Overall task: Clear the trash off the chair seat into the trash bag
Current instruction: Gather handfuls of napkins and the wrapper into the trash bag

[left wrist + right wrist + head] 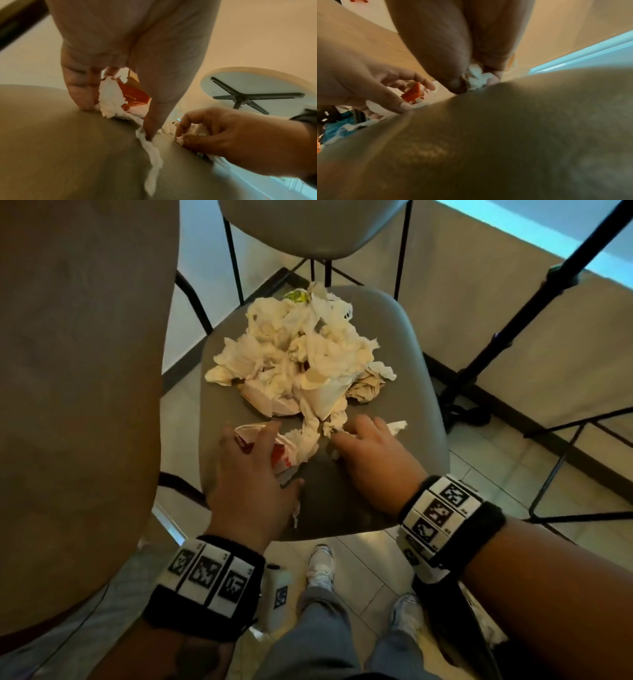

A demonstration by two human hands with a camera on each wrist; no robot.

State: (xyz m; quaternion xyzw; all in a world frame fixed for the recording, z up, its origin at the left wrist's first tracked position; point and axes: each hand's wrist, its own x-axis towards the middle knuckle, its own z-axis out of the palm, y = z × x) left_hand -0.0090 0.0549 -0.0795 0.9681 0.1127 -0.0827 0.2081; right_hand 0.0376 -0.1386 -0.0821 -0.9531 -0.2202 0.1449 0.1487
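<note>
A heap of crumpled white napkins and wrappers [301, 354] lies on the grey chair seat [394, 392]. At its near edge my left hand [270, 453] curls over a red-and-white wrapper [284, 457] and some tissue. In the left wrist view the left hand [118, 116] has the wrapper [135, 94] between fingers and thumb, and the thumb pins a white tissue strip [152, 159]. My right hand [346, 436] pinches a crumpled tissue [476, 78] between thumb and fingers [494, 78] on the seat. A dark bag-like shape [445, 611] hangs under my right forearm; I cannot tell what it is.
A round brown tabletop [68, 371] crowds the chair's left side. Another grey chair [308, 227] stands just behind. Black tripod legs [513, 320] and a metal frame [565, 474] stand on the tiled floor to the right. My shoes [322, 570] are in front of the seat.
</note>
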